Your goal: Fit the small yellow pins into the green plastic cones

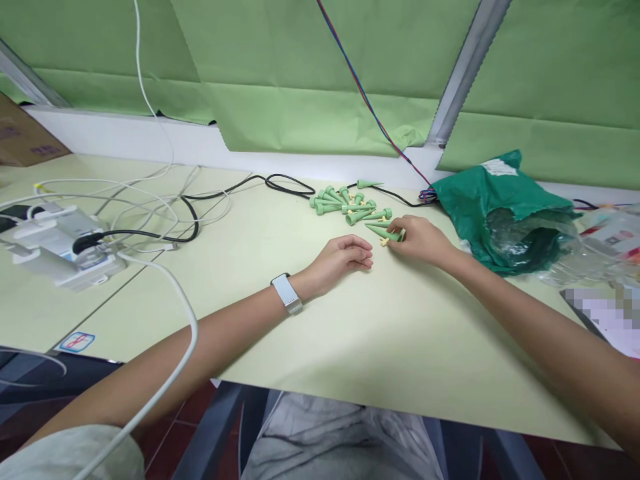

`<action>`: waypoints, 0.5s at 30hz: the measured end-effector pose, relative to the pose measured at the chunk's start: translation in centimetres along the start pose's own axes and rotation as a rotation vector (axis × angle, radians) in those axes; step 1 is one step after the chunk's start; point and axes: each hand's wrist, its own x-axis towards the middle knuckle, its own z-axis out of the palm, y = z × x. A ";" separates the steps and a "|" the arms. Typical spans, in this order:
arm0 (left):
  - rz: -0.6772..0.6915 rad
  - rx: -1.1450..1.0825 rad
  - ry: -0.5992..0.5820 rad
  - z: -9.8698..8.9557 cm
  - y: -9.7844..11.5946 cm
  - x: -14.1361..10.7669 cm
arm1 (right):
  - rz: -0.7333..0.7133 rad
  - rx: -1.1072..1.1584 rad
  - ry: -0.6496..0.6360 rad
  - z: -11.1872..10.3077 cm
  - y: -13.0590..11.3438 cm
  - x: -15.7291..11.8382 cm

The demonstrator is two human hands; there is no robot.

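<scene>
Between its thumb and fingers, my right hand (421,239) grips a green plastic watering spike (384,231), its pointed end to the left and a small yellow piece at its side. It is low over the table, beside a pile of similar green spikes (330,200), some with yellow valves. On the tabletop to the left rests my left hand (345,257), on its side with loosely curved fingers and nothing visible in it. A short gap separates it from the right hand and the spike.
A torn green plastic bag (490,193) with clear wrapping (565,260) lies to the right. White power strips (65,247) and tangled cables cover the left side. A white cable (187,327) crosses above my left forearm. A cardboard box (30,133) stands at the back left.
</scene>
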 end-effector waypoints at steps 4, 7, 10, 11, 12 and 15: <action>0.006 0.011 -0.010 -0.1 -0.1 0.0 | -0.002 0.089 0.067 -0.1 0.0 -0.8; 0.045 0.041 0.000 0.1 -0.3 0.0 | 0.012 0.251 0.138 -0.8 -0.6 -2.0; 0.153 0.147 0.078 0.1 -0.4 -0.1 | 0.042 0.501 0.159 -1.2 -1.6 -3.8; 0.187 0.190 0.128 0.0 -0.4 -0.1 | 0.038 0.591 0.158 -1.1 -1.9 -4.4; 0.213 0.232 0.176 -0.1 -0.2 -0.1 | 0.020 0.682 0.156 -1.0 -2.3 -5.0; 0.230 0.328 0.174 -0.2 0.3 -0.3 | -0.074 0.936 0.125 -0.2 -3.3 -6.4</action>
